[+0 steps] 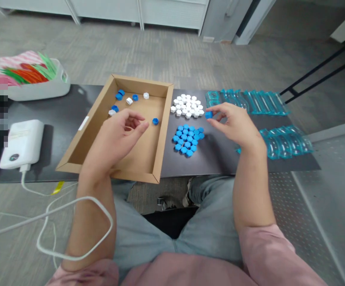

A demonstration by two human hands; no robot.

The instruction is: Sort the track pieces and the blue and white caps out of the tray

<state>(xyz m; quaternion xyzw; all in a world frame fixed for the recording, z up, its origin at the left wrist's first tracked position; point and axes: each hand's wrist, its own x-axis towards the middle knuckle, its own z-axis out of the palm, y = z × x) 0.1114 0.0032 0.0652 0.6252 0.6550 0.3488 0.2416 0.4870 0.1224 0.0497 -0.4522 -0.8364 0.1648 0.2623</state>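
My right hand [230,123] pinches a blue hexagonal piece [209,114] between thumb and fingertips, just right of the white pile. My left hand [117,133] hovers over a shallow cardboard box [157,159]. Its fingers are loosely curled, with a small gap to the thumb and nothing visible between them. Several loose pieces lie in the box, among them a blue piece [155,121] right of my left fingertips and a white piece [146,95] near the far wall. Outside the box sit a pile of white hexagonal pieces [187,105] and a pile of blue hexagonal pieces [187,139].
Rows of clear teal plastic packs [263,103] line the table's right side, with more teal packs [285,143] nearer me. On the left are a white power bank [23,143] with a cable [68,198] and a white bin [41,90] of coloured strips.
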